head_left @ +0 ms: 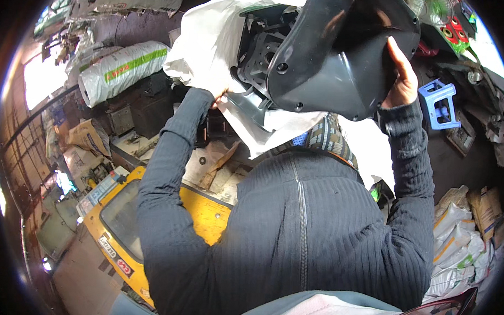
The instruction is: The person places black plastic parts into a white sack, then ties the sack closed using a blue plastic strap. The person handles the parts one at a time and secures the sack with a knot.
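One glossy black moulded plastic panel (335,80) is gripped at one o'clock by the right hand (403,84), and one white plastic bag (209,42) at eleven is pinched by the left hand (220,98).

the dark floor (471,159) carried a blue stool (431,101); below the stool lay white sacks (460,248) and a brown sack (486,210); far left of the stool, a yellow machine (203,211) stood, apparently on the same floor.

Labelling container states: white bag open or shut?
The white bag is open: dark plastic parts show in its mouth, left hand at its edge.
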The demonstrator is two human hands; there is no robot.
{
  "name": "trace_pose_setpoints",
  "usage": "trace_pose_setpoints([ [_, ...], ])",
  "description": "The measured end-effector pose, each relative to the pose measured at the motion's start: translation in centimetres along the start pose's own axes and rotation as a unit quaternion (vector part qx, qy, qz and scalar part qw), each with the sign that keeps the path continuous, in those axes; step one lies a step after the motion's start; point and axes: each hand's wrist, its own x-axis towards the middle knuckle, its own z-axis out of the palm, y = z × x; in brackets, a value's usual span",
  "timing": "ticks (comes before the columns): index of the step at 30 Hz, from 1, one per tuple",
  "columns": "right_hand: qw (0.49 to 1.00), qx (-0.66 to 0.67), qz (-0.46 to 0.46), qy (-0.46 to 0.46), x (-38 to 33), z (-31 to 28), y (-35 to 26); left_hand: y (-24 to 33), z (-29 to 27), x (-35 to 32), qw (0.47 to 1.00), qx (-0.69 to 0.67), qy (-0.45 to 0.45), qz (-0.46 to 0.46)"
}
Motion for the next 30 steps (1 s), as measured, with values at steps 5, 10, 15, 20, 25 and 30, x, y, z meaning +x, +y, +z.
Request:
trace_pose_setpoints([
  [5, 0.996, -0.046, -0.027, 0.071, 0.4, 3.1, 1.1, -2.4, 4.2, -4.9, 0.961, -0.274, -0.028, -0.027],
  [10, 0.996, -0.045, 0.025, 0.068, 3.2, 3.8, 1.8, -2.2, 5.8, -9.3, 0.889, -0.445, -0.084, -0.064],
  [15, 0.989, -0.041, 0.142, -0.003, 6.0, 3.7, 3.1, -4.0, 4.9, -10.1, 0.854, -0.506, -0.095, -0.077],
  [20, 0.987, -0.106, 0.105, -0.064, 6.6, 2.4, 3.4, -3.9, 5.5, -10.4, 0.829, -0.548, -0.101, -0.046],
  [25, 0.941, -0.335, -0.052, -0.015, 7.9, -1.2, 2.2, -3.4, 7.0, -10.1, 0.843, -0.529, -0.097, -0.017],
  [30, 0.913, -0.407, 0.027, 0.018, 8.4, 1.6, 3.0, -3.9, 9.9, -7.4, 0.848, -0.520, -0.092, -0.042],
])
